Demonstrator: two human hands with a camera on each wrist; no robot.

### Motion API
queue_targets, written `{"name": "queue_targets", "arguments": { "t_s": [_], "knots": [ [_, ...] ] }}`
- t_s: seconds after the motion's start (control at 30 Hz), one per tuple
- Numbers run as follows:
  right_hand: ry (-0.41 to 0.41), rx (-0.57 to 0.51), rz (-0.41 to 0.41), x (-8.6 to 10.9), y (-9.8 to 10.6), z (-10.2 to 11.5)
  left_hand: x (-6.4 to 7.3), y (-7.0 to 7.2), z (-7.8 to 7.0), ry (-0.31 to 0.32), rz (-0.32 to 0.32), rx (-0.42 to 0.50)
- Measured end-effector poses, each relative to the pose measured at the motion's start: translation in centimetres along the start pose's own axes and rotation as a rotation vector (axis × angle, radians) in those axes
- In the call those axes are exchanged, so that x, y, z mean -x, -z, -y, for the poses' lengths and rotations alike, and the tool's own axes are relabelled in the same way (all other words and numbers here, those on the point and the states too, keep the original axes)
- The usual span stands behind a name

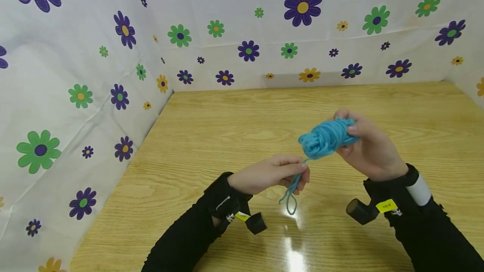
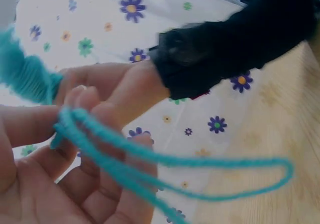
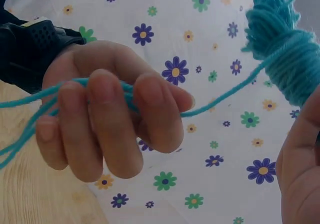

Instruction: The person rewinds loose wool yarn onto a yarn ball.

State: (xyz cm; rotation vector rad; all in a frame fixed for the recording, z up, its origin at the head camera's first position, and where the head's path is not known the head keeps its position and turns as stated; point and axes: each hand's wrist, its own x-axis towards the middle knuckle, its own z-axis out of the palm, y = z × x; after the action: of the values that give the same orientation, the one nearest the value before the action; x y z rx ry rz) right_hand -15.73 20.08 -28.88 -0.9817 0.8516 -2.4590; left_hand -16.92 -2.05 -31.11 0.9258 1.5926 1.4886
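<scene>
A bundle of turquoise yarn (image 1: 325,138), wound into an oblong shape, is held above the table by my right hand (image 1: 368,148), thumb on the near side. From it a single strand runs down to my left hand (image 1: 274,173), which pinches the yarn's loose end (image 1: 291,198) between thumb and fingers. That end hangs below the fingers as a loop and a tail. In the left wrist view the looped strand (image 2: 220,161) crosses in front of the fingers. The right wrist view shows the left fingers (image 3: 112,124) curled over several strands, with the taut strand (image 3: 225,96) leading up to the bundle.
The wooden table (image 1: 227,129) spreads under both hands and reflects light near its front. A white cloth (image 1: 234,7) printed with flowers stands behind and to the left of it. Both wrists carry black bands with small cameras (image 1: 363,211).
</scene>
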Motion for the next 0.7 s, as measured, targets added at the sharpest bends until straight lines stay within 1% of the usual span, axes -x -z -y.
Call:
{"name": "queue_targets", "arguments": {
  "t_s": [0.1, 0.17, 0.27, 0.37, 0.47, 0.53, 0.57, 0.7],
  "knots": [
    [-0.057, 0.021, 0.095, -0.1, 0.3, -0.1, 0.2, 0.5, -0.2, -0.005, -0.035, 0.134],
    [-0.075, 0.046, 0.155, -0.1, 0.6, -0.2, 0.4, 0.8, -0.3, -0.015, -0.052, 0.220],
    [-0.110, 0.101, 0.217, 0.0, 1.1, -0.3, 0.6, 1.2, -0.5, -0.041, -0.072, 0.341],
    [-0.163, 0.187, 0.248, 0.1, 1.4, -0.3, 0.8, 1.5, -0.8, -0.078, -0.082, 0.409],
    [-0.207, 0.305, 0.259, 0.2, 1.3, -0.3, 1.0, 1.6, -1.1, -0.106, -0.085, 0.435],
    [-0.228, 0.401, 0.245, 0.2, 1.2, -0.3, 1.2, 1.6, -1.3, -0.113, -0.083, 0.435],
    [-0.232, 0.441, 0.249, 0.2, 1.1, -0.3, 1.3, 1.6, -1.4, -0.116, -0.080, 0.430],
    [-0.285, 0.597, 0.211, 0.1, 0.6, -0.4, 1.6, 1.5, -1.8, -0.119, -0.070, 0.387]
  ]
}}
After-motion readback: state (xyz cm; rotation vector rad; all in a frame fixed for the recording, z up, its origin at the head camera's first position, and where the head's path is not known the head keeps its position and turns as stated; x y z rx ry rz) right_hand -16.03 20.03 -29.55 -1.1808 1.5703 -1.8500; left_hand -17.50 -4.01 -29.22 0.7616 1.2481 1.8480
